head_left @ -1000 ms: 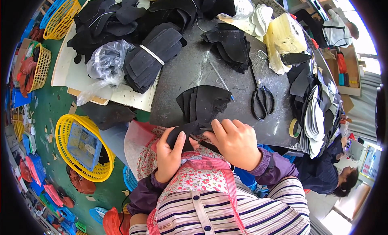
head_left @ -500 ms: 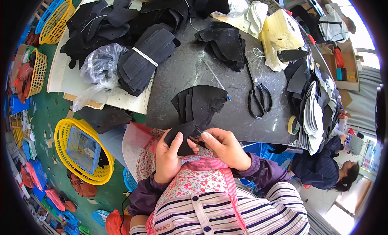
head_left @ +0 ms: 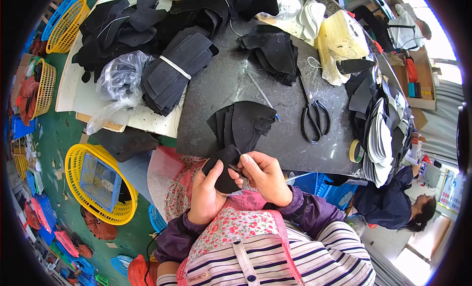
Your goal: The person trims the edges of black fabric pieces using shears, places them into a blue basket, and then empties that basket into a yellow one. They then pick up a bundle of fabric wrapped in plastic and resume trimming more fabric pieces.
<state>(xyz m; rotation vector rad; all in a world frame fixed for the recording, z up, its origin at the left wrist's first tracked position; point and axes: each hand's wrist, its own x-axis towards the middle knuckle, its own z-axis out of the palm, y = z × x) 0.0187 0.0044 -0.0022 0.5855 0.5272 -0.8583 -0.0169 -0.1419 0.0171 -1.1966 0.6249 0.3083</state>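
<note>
My left hand [head_left: 206, 195] is closed round a black cut piece of sheet material [head_left: 227, 169], thumb on top, held at the table's near edge. Pinched at the right edge of that piece is my right hand [head_left: 266, 178]; a thin dark sliver shows at its fingertips, too small to name. Just beyond both hands lies a fanned stack of black cut pieces [head_left: 245, 122] on the dark work board [head_left: 209, 91]. A pale pen-like stick [head_left: 262, 96] with a blue tip touches the area beside that stack. Black-handled scissors [head_left: 315, 120] lie further right.
A tied bundle of black pieces [head_left: 176, 72] and a crumpled clear plastic bag [head_left: 124, 78] lie at left. A yellowish block [head_left: 344, 36], a tape roll [head_left: 356, 151] and piled white pieces [head_left: 379, 146] are at right. A yellow basket [head_left: 73, 160] stands on the floor. Another person [head_left: 383, 200] sits at right.
My right hand has shifted slightly left, closer to the left hand, along the edge of the black piece. The piece now tilts up more. The left hand keeps its hold.
</note>
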